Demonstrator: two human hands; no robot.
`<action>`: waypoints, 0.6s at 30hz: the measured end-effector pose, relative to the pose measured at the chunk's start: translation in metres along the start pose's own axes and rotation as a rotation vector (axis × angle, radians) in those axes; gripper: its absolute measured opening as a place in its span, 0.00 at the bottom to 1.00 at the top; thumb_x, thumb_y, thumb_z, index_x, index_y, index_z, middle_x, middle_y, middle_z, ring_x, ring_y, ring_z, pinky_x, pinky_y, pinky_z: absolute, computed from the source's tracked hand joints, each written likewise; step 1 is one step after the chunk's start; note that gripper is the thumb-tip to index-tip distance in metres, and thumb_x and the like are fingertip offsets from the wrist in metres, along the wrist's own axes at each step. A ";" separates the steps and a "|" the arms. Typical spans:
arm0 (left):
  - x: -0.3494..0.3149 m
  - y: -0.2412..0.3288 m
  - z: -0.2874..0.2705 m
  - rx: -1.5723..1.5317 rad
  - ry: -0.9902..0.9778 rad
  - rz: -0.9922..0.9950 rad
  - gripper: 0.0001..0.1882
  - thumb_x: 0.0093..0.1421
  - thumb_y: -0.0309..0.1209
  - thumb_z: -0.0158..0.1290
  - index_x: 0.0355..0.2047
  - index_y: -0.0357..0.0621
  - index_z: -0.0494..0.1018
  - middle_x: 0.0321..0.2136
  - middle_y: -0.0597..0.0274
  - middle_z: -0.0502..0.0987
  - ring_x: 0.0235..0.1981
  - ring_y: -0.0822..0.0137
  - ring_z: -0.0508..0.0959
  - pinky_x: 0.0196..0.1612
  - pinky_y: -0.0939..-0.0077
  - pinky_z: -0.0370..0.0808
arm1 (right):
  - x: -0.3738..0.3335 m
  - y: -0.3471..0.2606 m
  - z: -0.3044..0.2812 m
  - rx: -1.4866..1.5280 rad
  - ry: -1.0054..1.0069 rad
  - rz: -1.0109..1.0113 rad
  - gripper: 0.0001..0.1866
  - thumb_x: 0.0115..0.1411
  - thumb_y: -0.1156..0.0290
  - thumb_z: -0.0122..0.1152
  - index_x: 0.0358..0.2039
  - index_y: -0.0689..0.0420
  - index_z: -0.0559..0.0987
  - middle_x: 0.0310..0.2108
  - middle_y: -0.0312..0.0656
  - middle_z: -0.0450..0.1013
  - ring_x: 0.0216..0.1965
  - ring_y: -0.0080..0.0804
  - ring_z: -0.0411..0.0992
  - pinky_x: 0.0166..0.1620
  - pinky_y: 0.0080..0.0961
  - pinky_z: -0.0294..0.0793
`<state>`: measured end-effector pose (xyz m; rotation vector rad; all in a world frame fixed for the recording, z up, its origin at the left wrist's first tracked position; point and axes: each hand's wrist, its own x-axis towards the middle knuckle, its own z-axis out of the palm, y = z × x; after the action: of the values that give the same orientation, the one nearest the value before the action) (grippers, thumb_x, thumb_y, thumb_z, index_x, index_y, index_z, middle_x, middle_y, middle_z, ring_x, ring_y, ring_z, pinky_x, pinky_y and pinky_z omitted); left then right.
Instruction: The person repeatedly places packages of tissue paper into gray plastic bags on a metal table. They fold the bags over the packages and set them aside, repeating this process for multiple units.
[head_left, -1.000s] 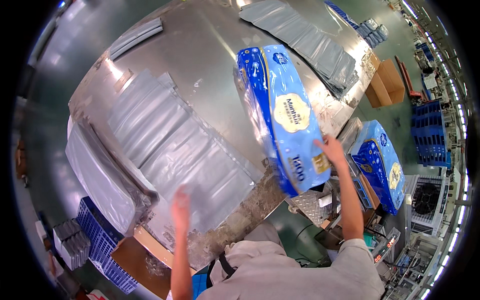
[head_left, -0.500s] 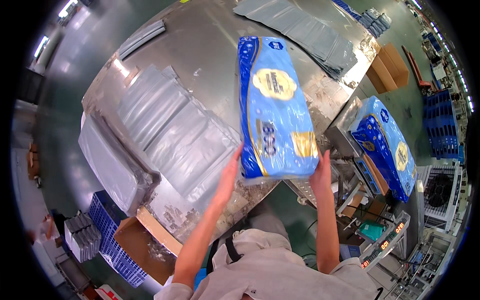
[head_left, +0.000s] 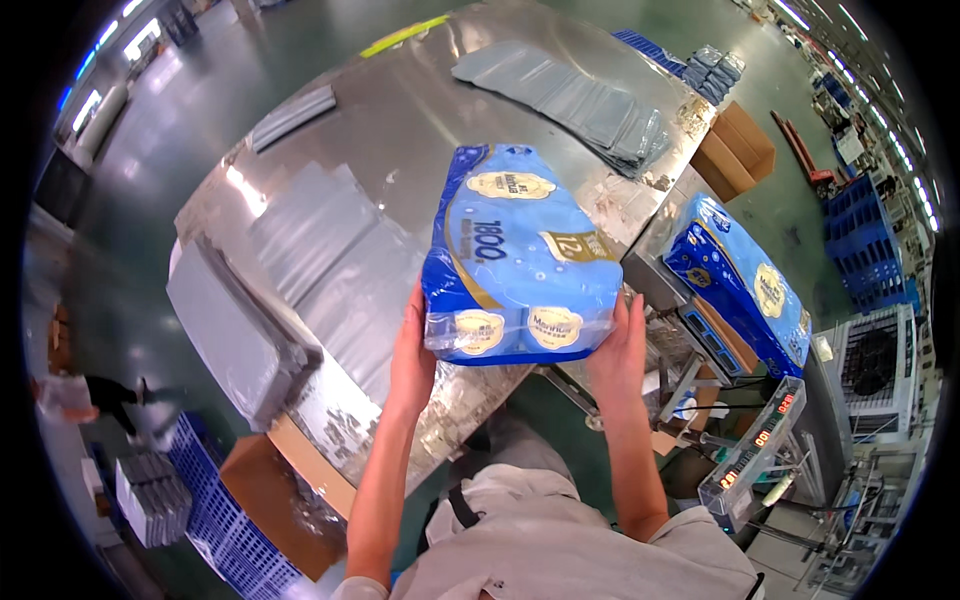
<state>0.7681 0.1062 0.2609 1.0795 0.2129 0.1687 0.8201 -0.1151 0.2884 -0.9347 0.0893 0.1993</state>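
Observation:
Between my two hands I hold a long blue plastic-wrapped pack, which looks like a multi-roll paper pack [head_left: 520, 235], above the metal table [head_left: 400, 125]. My left hand [head_left: 408, 345] presses its near left side, and my right hand [head_left: 620, 345] grips the near right side. The near end of the pack faces me, with two cream labels on it. Fingers of both hands are partly hidden behind the pack. Left of it, grey plastic bags [head_left: 330, 255] lie overlapped on the table. A second pack of the same kind [head_left: 745, 280] rests on the equipment at the right.
More grey bags [head_left: 570, 95] lie at the table's far side. A wrapped grey stack [head_left: 230, 335] sits at its left edge. Below stand an open cardboard box [head_left: 270, 500] and a blue crate [head_left: 215, 500]. A red digital display [head_left: 755, 445] is at my right.
The held pack has tipped so its near end shows, and its far end sits lower in view. Both hands still hold it. A person has come into view at far left.

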 end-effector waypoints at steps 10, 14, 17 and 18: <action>-0.091 -0.139 -0.046 0.006 0.238 -0.479 0.27 0.58 0.52 0.48 0.53 0.54 0.60 0.45 0.69 0.66 0.40 0.74 0.65 0.43 0.72 0.63 | -0.034 0.093 -0.153 -0.107 0.053 0.614 0.25 0.57 0.59 0.54 0.52 0.57 0.67 0.49 0.42 0.69 0.50 0.37 0.67 0.54 0.37 0.64; -0.120 -0.146 -0.058 -0.147 0.111 -0.634 0.37 0.58 0.61 0.42 0.57 0.47 0.56 0.41 0.58 0.70 0.40 0.69 0.70 0.41 0.71 0.67 | -0.093 0.071 -0.201 -0.078 0.185 0.639 0.29 0.52 0.56 0.57 0.53 0.54 0.67 0.50 0.42 0.69 0.49 0.41 0.68 0.53 0.42 0.66; -0.130 -0.165 -0.057 -0.042 -0.014 -0.808 0.40 0.59 0.64 0.33 0.58 0.45 0.58 0.45 0.53 0.72 0.44 0.66 0.72 0.44 0.68 0.70 | -0.153 0.061 -0.258 -0.121 0.202 0.666 0.31 0.51 0.59 0.58 0.55 0.54 0.65 0.51 0.42 0.68 0.50 0.41 0.68 0.54 0.43 0.66; -0.131 -0.185 -0.059 -0.145 -0.026 -0.839 0.39 0.59 0.63 0.32 0.57 0.45 0.60 0.46 0.55 0.72 0.45 0.66 0.72 0.45 0.68 0.69 | -0.169 0.056 -0.257 -0.260 0.134 0.658 0.32 0.50 0.61 0.58 0.55 0.55 0.64 0.50 0.42 0.68 0.50 0.40 0.68 0.54 0.41 0.66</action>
<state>0.6326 0.0400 0.0822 0.7742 0.5996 -0.5741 0.6459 -0.3125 0.1193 -1.1544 0.5064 0.7707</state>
